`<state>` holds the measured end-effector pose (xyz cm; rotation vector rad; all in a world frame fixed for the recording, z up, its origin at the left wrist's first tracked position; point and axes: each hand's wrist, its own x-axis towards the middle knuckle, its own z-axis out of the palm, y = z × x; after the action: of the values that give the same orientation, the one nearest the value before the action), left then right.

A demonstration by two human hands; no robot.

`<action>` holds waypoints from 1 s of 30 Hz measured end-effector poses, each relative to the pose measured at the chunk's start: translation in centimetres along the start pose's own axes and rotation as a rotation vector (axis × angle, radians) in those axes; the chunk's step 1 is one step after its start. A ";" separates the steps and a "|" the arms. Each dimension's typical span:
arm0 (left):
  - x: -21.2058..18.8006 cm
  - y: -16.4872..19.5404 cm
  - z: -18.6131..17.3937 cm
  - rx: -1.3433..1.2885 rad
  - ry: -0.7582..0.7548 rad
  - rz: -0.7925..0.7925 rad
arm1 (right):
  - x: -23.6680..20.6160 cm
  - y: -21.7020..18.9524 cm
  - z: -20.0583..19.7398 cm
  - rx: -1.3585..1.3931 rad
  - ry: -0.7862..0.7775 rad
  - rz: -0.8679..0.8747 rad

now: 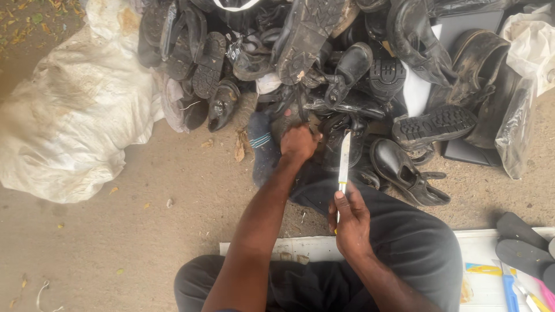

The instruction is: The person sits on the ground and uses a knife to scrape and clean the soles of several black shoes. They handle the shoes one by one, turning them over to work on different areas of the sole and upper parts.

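Head view looked down on a seated person in dark trousers (404,242), ground of packed dirt (144,231) beneath. Left hand (299,141), at frame centre, was closed into a fist at the near edge of a heap of worn black shoes (347,69) that filled the upper middle and upper right; what the fingers gripped could not be made out among the dark leather. Right hand (350,222), lower centre, was closed around the handle of a knife (344,159), thumb laid along it, the pale blade pointing up the frame toward the shoes, just right of the left hand and apart from it. A dark sock with light stripes (262,144) lay just left of the left hand. White sack (75,110), bulky and creased, sat at upper left, touching the heap. Clear plastic bag (514,138) hung at right edge. White sheet (480,254) lay under the person at lower right, with black sandals (520,242) and a blue-handled tool (509,292) on it.
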<state>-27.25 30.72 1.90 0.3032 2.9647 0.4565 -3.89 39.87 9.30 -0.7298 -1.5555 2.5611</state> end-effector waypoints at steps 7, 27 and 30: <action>-5.7 5.5 1.4 -0.442 -0.070 -0.235 | 0.2 -1.4 -1.3 0.122 0.072 -0.344; -31.2 -12.0 6.2 -0.643 0.597 -0.458 | -6.0 3.7 1.8 -0.021 -0.094 -0.275; -33.3 -14.1 4.0 -0.484 0.156 -0.562 | -7.0 4.8 1.7 -0.100 -0.087 -0.244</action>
<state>3.24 11.52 -3.16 -0.6174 2.7677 1.1052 2.51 34.14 8.38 -0.4108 -1.6915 2.3815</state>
